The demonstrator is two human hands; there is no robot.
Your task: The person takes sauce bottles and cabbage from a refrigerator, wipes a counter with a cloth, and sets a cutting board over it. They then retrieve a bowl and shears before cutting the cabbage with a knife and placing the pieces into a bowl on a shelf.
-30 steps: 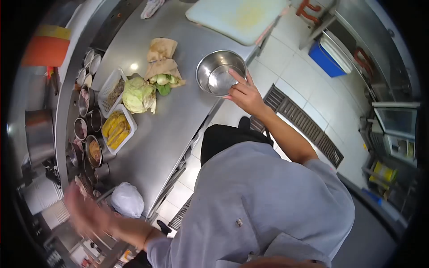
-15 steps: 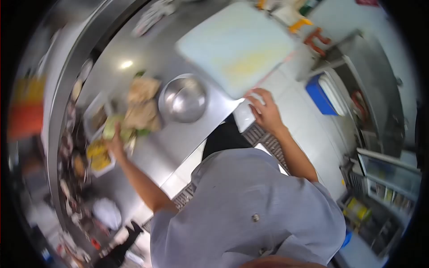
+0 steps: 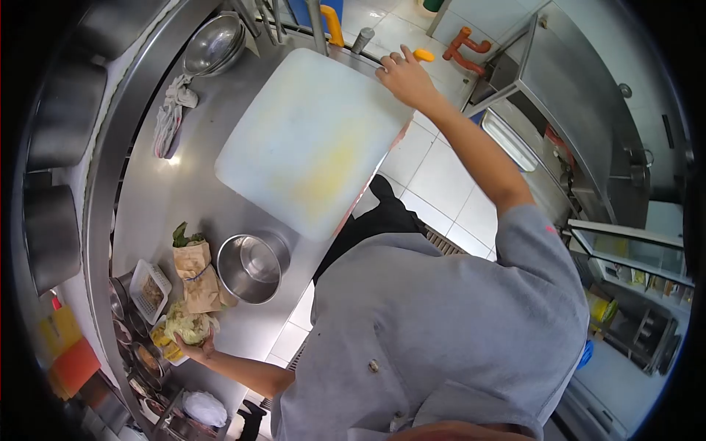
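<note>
The left hand is wrapped around a cabbage low on the steel tabletop, just beside paper-wrapped greens and a steel bowl. The right hand reaches far out, fingers curled over the far corner of the white cutting board. With both arms stretched wide apart, the cabbage could slip or knock the nearby containers, I think.

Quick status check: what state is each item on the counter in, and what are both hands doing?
Left hand: gripping the cabbage.
Cabbage: held, on the counter.
Right hand: on the cutting board's far corner.
Cutting board: flat, bare.
Steel bowl: upright, empty.
Paper bags: greens sticking out.
</note>
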